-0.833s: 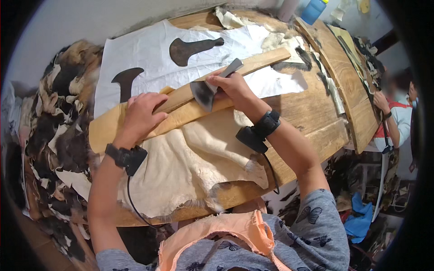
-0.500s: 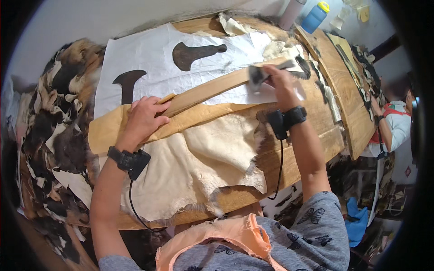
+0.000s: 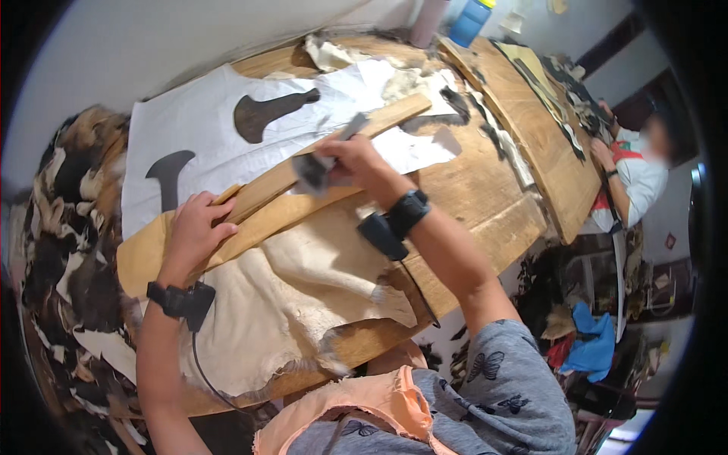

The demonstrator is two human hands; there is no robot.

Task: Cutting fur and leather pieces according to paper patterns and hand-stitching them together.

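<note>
A long wooden board [image 3: 284,176] lies slantwise over brown paper [image 3: 135,256] on the worktable. At its near left end my left hand [image 3: 199,231] holds it, fingers on one edge and thumb on the other. My right hand [image 3: 353,158] is closed around a grey metal tool [image 3: 312,171] with a wide end, smeared by motion, set against the board about midway; its exact kind is unclear. Two dark, flat, flared pieces, one upper piece [image 3: 262,117] and one lower left piece [image 3: 169,173], lie on white sheeting [image 3: 205,114].
Pale hide [image 3: 265,303] covers the table's [image 3: 485,235] near side. Fur scraps [image 3: 72,227] are heaped at the left. A blue bottle [image 3: 470,23] and a pinkish flask [image 3: 428,23] stand at the back. At far right another person [image 3: 641,182] is at a second board.
My right hand has drawn the metal tool along the board toward my left hand, left and downward. The left hand keeps its hold; the whole view has shifted.
</note>
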